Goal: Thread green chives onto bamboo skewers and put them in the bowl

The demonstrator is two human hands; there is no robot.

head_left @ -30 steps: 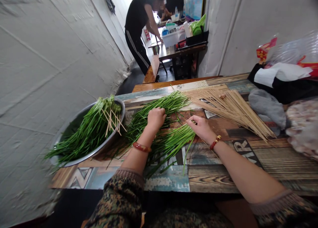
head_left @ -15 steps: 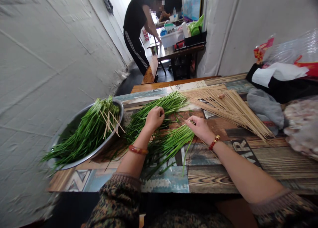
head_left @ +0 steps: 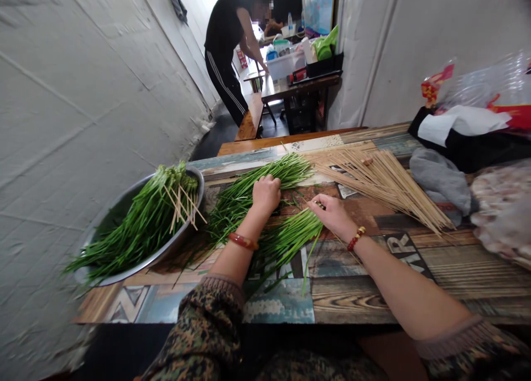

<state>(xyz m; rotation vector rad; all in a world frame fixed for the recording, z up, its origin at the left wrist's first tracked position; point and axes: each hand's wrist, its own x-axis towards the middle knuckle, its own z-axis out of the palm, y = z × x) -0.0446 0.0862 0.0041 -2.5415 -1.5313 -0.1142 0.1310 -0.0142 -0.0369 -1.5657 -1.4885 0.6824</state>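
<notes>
My right hand [head_left: 332, 212] is closed on a bunch of garlic chives [head_left: 290, 234] by its pale ends, their green leaves trailing left over the table. A thin bamboo skewer [head_left: 345, 245] passes under that hand, its lower end showing. My left hand [head_left: 266, 193], fingers curled, is at the loose pile of chives [head_left: 286, 168] behind the bunch; what its fingers hold is hidden. To the left, a metal basin [head_left: 202, 187] holds more chives [head_left: 136, 220], their pale ends pierced by several skewers [head_left: 181, 204].
Many bare bamboo skewers [head_left: 390, 184] lie fanned out at the right of the patchwork table [head_left: 352, 303]. Beyond them are a grey plastic bag [head_left: 440, 179] and a clear bag of pale pieces [head_left: 504, 209]. A person in black [head_left: 226, 43] bends at another table behind.
My left hand has shifted right and turned knuckles-up over the loose chives. My right hand keeps its grip almost in place. The view has moved slightly.
</notes>
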